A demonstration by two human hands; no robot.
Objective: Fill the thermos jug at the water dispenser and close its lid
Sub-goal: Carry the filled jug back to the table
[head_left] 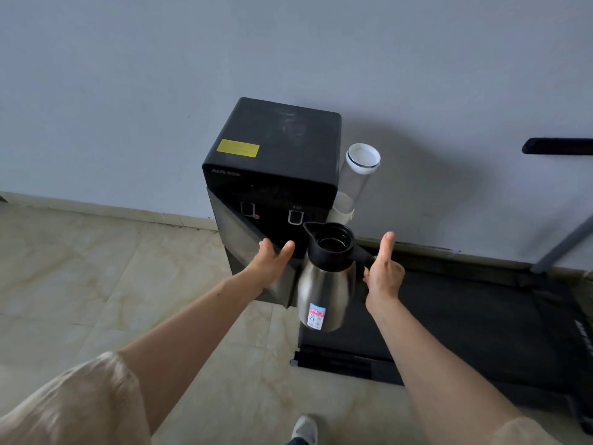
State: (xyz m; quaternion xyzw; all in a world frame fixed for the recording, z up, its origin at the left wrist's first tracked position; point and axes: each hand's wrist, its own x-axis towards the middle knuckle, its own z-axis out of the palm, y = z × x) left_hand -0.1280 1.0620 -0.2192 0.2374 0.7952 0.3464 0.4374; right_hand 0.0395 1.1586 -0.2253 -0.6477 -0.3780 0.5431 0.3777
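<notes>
Home room, treadmill (481,316), water dispenser (272,149)

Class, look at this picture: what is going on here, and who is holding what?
A person stands at a black water dispenser set against the wall. The right hand holds a steel thermos jug by its black handle, thumb raised, close in front of the dispenser's taps. The jug's mouth is open, with no lid in sight. The left hand rests on the dispenser's front panel. No water is seen flowing, so filling seems not yet begun.
</notes>
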